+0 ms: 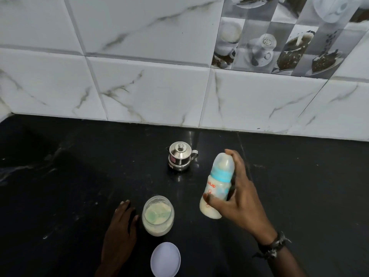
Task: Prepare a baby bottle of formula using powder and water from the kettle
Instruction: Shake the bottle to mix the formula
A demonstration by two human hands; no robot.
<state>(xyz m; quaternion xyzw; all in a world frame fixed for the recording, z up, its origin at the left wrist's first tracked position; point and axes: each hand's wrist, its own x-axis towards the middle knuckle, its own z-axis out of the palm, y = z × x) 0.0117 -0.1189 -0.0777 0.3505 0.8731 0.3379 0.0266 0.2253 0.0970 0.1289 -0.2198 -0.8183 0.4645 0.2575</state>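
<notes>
A capped baby bottle (216, 186) is held above the black bench (79, 176) by the right hand (239, 198), whose fingers (236, 162) are closed around it, the thumb across the lower body. The bottle is tilted, cap toward the wall, and is filled with milky liquid. Red lettering reading "LuvLap" is seen below the blue collar; a small red emblem beneath it cannot be read. The nipple is blurred under the translucent cap.

The left hand (119, 232) is laid flat on the bench near its front edge, fingers spread and holding nothing. Just beside it an open powder jar (158, 215) is stood, with a greenish scoop dimly seen inside. The jar's white lid (165, 259) is laid nearer the front edge, partly cut off by the frame. A small steel kettle (180, 155) is placed toward the back edge; its red sticker is too small to read. A dark band (272, 246) is worn on the right wrist.
</notes>
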